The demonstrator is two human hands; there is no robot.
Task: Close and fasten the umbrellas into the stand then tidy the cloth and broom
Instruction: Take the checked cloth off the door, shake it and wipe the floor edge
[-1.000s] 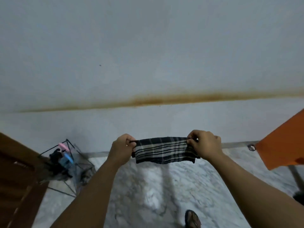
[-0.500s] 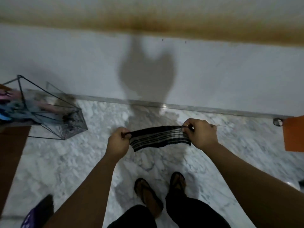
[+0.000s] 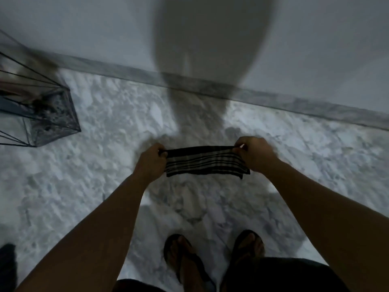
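A folded black cloth with pale stripes [image 3: 205,162] hangs stretched between my hands above the marble floor. My left hand [image 3: 152,163] pinches its left top corner and my right hand [image 3: 255,153] pinches its right top corner. The black wire umbrella stand [image 3: 45,114] sits at the left edge by the wall, with blurred umbrella ends inside it. No broom is in view.
My two feet in sandals [image 3: 185,264] stand on the white marble floor [image 3: 94,175] below the cloth. A grey skirting strip [image 3: 294,102] runs along the white wall ahead. A dark object [image 3: 7,268] lies at the bottom left corner.
The view has tilted down from the wall to the floor. Both hands have kept hold of the cloth and lowered it. The orange object at the right has left the view.
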